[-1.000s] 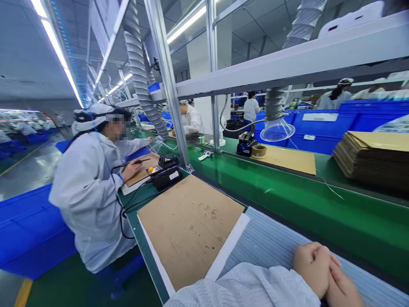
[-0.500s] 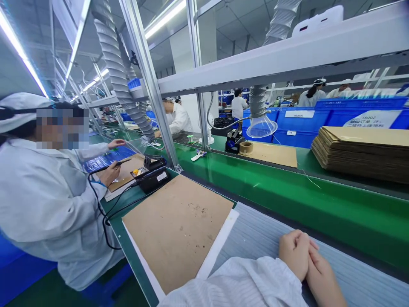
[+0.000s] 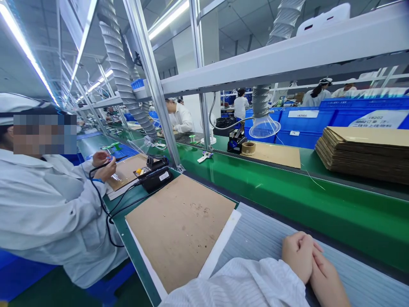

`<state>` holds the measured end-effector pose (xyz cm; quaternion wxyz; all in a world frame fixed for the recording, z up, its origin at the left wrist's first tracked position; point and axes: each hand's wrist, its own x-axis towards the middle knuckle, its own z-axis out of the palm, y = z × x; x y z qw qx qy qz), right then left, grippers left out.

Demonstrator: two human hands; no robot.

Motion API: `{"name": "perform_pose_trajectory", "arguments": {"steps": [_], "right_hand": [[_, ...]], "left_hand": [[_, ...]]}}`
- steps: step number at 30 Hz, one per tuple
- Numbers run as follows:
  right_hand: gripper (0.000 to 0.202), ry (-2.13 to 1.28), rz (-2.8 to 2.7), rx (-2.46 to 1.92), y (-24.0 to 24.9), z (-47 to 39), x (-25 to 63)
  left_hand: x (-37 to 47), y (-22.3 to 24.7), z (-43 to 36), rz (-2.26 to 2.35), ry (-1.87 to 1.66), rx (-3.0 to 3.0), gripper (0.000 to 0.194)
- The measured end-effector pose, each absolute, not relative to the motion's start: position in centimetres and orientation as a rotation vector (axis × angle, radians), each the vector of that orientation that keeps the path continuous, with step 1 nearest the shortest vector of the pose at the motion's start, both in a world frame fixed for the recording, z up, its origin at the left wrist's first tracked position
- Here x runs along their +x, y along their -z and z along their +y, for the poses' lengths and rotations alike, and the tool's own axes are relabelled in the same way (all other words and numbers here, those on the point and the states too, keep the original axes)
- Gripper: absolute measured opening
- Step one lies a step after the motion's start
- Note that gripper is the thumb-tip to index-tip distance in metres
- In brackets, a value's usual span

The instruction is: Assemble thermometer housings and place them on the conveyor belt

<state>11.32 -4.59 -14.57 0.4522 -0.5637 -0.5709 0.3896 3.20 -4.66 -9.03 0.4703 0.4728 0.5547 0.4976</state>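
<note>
Grey mat [image 3: 255, 232] and cardboard sheet [image 3: 180, 221] side by side at the near bench

The mat lies at the near right, beneath the person's clasped hands. It looks thin, light and bendy, with a finely lined face; its long far edge, beside the belt, would be the easiest place to grip. The left hand [image 3: 297, 255] and right hand [image 3: 326, 275] are folded into each other, fingers curled and pressed together rather than spread; whether anything sits between the palms, I cannot tell.

Just left of the mat is the cardboard sheet, flat, spotted and marked by pen. It is probably light and fairly stiff, not fragile, though its corners may crease; two opposite edges would carry it best. A white sheet [image 3: 220, 244] shows from under it, and neither hand touches either.

The bench [image 3: 129, 236] beneath is dark green. Beyond runs a glossy green belt [image 3: 271, 181], with a tape roll [image 3: 248, 148] and a cardboard stack [image 3: 361, 157] on its far side. To the left, past a black box [image 3: 156, 179], a co-worker [image 3: 47, 204] in white bends over another station. Blue bins [image 3: 306, 123] stand at the far right.
</note>
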Motion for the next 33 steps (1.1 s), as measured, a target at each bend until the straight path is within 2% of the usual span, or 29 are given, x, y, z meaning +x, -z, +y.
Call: {"name": "perform_pose_trajectory", "arguments": {"steps": [5, 15, 22, 33], "right_hand": [[0.029, -1.063, -1.408, -1.406, 14.2, -4.8, 11.3], [0.018, -0.988, -1.435, -1.375, 13.9, -4.8, 11.6], [0.028, -1.086, -1.406, -1.508, 12.7, -5.1, 11.4], [0.030, -1.105, -1.427, -1.496, 13.2, -4.9, 11.6]], "left_hand": [[3.2, 9.2, -4.7, 1.364, -1.229, 1.153, 0.037], [3.4, 8.9, -5.2, 1.347, -1.274, 1.103, 0.034], [3.3, 8.4, -5.3, 1.319, -1.308, 1.044, 0.031], [3.3, 8.5, -5.4, 1.360, -1.267, 1.090, 0.035]]}}
